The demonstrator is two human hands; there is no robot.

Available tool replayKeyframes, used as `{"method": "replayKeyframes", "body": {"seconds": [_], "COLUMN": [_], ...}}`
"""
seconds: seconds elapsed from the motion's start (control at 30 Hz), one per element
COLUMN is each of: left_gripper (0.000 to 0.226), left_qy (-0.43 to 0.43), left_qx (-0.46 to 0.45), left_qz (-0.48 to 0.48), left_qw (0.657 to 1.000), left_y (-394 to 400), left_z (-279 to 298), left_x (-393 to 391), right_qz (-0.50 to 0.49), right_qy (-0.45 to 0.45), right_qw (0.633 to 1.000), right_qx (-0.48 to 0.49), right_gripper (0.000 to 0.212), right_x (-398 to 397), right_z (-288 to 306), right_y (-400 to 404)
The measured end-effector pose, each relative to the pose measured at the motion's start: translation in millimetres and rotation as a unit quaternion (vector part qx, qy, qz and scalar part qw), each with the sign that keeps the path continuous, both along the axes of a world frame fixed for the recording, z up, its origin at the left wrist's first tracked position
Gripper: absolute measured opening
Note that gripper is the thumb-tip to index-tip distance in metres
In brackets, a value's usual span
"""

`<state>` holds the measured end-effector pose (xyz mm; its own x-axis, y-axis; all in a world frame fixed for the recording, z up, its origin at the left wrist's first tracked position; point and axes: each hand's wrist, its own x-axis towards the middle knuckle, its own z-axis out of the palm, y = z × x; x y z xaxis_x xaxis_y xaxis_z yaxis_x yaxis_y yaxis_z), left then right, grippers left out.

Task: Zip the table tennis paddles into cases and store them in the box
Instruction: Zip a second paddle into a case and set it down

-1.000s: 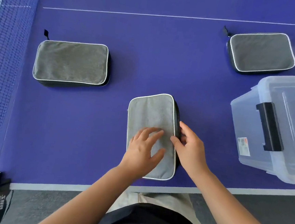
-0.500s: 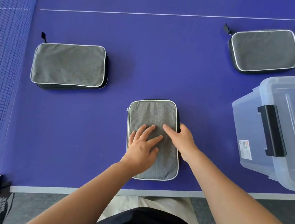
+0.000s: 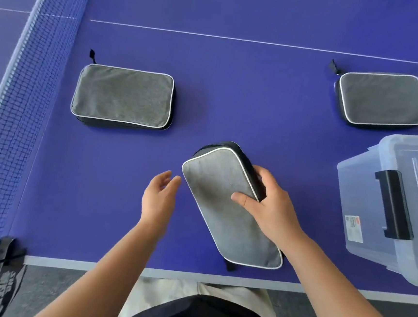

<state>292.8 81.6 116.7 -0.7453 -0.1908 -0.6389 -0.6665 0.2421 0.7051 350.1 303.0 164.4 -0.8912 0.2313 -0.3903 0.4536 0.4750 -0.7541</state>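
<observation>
Head view: a purple table (image 3: 234, 89) fills the frame, its white near edge running along the bottom.

At the centre lies the near case (image 3: 221, 210), grey with white piping, turned askew so its long axis runs from 11 o'clock to 5 o'clock. Its far end looks tipped up, showing the black side wall, while its near end is down by the table's edge. The zip appears done up, though the seam is mostly hidden.

The right hand (image 3: 269, 209) grips this case on its 3 o'clock side: the thumb lies flat across the grey top and the fingers curl round the black side wall.

The left hand (image 3: 159, 199) hangs at 9 o'clock of the case, just beside it and not touching, palm turned inward, fingers loose, slightly spread and holding nothing.

The left case (image 3: 122, 96) lies flat at 10 o'clock, well apart, a black pull tab at its far left corner.

The right case (image 3: 382, 99) lies flat at 2 o'clock, likewise with a black tab.

The box (image 3: 365, 205), clear plastic with a black latch and a small label, stands at 3 o'clock, near the right hand.

The net (image 3: 18, 106) runs down the left edge at 9 o'clock.
</observation>
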Motion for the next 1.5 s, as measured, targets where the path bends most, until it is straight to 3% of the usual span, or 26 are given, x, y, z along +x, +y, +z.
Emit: {"method": "replayKeyframes", "body": {"seconds": [0.1,0.2,0.4,0.57,0.8,0.97,1.07,1.2,1.37,1.5], "left_gripper": [0.033,0.026,0.023,0.018,0.015,0.017,0.025,0.020,0.024,0.027], "left_qy": [-0.113,-0.141,-0.137,-0.071,0.062,0.110,0.194,0.321,0.299,0.297], "left_qx": [0.153,0.276,0.347,0.280,0.089,0.060,0.010,-0.019,-0.031,-0.031], "left_qz": [0.056,0.072,0.061,0.088,0.052,0.064,-0.012,-0.102,-0.155,-0.174], "left_qw": [0.980,0.948,0.926,0.953,0.993,0.990,0.981,0.941,0.941,0.938], "left_y": [-24,-40,-62,-72,-74,-78,-71,-53,-45,-49], "left_z": [5,14,27,35,48,62,77,87,72,63], "left_x": [-8,-3,8,15,24,31,38,52,66,73], "right_qz": [0.046,0.055,0.050,0.047,0.073,0.122,0.196,0.294,0.355,0.326], "right_qy": [0.023,0.037,0.051,0.059,0.080,0.077,0.085,0.124,0.146,0.163], "right_qw": [0.999,0.998,0.997,0.997,0.994,0.987,0.965,0.913,0.876,0.894], "right_qx": [0.005,0.015,0.003,0.014,0.024,0.069,0.152,0.254,0.292,0.261], "right_gripper": [0.052,0.059,0.055,0.056,0.056,0.056,0.054,0.063,0.063,0.068], "right_x": [11,20,41,50,51,49,45,32,18,20], "right_z": [23,38,49,51,54,51,45,30,15,-2], "right_y": [-5,-11,-21,-30,-45,-47,-54,-66,-86,-96]}}
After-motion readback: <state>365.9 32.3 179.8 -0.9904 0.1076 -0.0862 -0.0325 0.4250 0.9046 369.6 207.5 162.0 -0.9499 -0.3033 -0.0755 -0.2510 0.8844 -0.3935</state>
